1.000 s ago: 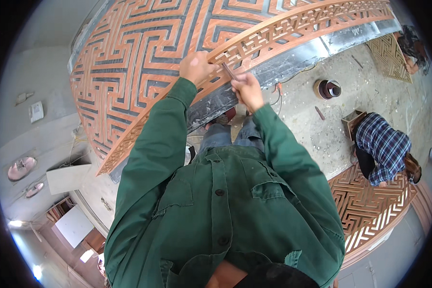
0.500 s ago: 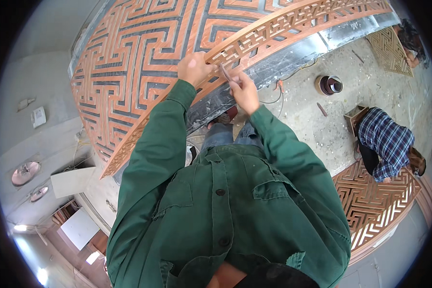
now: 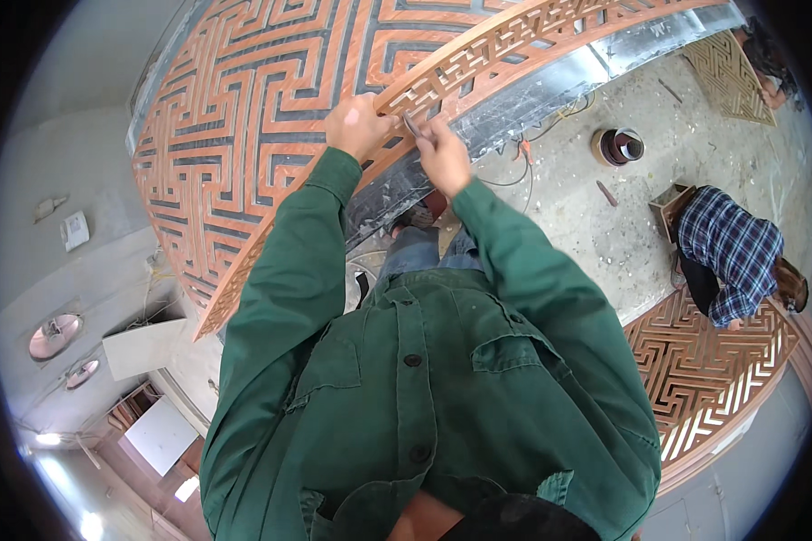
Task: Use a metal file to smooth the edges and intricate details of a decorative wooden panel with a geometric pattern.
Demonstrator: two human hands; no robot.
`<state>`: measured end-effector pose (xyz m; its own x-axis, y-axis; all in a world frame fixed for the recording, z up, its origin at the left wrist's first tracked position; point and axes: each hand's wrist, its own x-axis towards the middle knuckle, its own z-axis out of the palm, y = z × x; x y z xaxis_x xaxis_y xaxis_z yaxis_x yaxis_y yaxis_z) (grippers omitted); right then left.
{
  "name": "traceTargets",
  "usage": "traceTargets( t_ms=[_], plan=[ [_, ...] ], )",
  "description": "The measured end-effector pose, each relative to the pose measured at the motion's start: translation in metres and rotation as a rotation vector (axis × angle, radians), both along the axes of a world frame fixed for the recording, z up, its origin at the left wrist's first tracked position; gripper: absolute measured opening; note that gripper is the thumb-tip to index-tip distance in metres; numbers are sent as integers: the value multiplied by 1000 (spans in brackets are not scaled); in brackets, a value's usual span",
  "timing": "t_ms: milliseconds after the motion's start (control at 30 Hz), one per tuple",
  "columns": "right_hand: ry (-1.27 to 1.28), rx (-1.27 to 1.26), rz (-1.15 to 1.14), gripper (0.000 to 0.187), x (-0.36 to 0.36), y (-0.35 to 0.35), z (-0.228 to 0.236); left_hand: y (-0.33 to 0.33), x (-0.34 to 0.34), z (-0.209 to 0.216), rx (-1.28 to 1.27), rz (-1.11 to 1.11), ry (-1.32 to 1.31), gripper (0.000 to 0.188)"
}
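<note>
My left hand [image 3: 358, 126] is closed over the top edge of a long wooden lattice panel [image 3: 478, 65], which is cut through with a fine fret pattern. In my right hand [image 3: 445, 155] a thin brownish strip [image 3: 412, 123] is pinched, its tip against the near face of that panel, just right of my left fingers. I cannot make out what kind of strip it is. Beyond lies a large reddish-brown fretwork [image 3: 271, 117] over a dark surface; the long panel runs along its near side.
A dark table edge [image 3: 514, 113] runs below the panel. On the littered floor [image 3: 568, 212] stand a round container [image 3: 618, 146] and a cable [image 3: 525, 153]. To the right a person in a plaid shirt [image 3: 726, 239] bends over another lattice panel [image 3: 713, 361]; a further person [image 3: 771, 77] is beyond.
My right hand has moved slightly left and up with the strip, closer to my left hand. The left hand keeps its hold on the panel. The view has shifted a little.
</note>
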<state>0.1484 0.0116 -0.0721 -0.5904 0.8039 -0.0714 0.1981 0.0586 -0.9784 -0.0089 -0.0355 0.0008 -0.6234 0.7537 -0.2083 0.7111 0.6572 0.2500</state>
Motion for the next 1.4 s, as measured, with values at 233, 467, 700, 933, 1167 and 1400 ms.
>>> traceTargets(
  t_ms=[233,467,700,933,1167,1400],
  plan=[
    [4,-97,103,11,15,4,-2,-3,-7,-2,27,2,-41,36],
    [-79,-35,28,13,-8,13,-17,4,-2,-2,-39,-20,3,41],
    [-66,0,123,15,59,2,-36,0,0,0,-23,20,-25,39],
    [17,128,-25,35,86,52,32,-7,-5,-6,0,0,-14,36],
    [-257,509,327,50,-17,133,92,-13,12,4,173,-31,37,37],
    [-375,508,405,39,-25,141,81,-48,73,-2,664,-118,50,45]
  ],
)
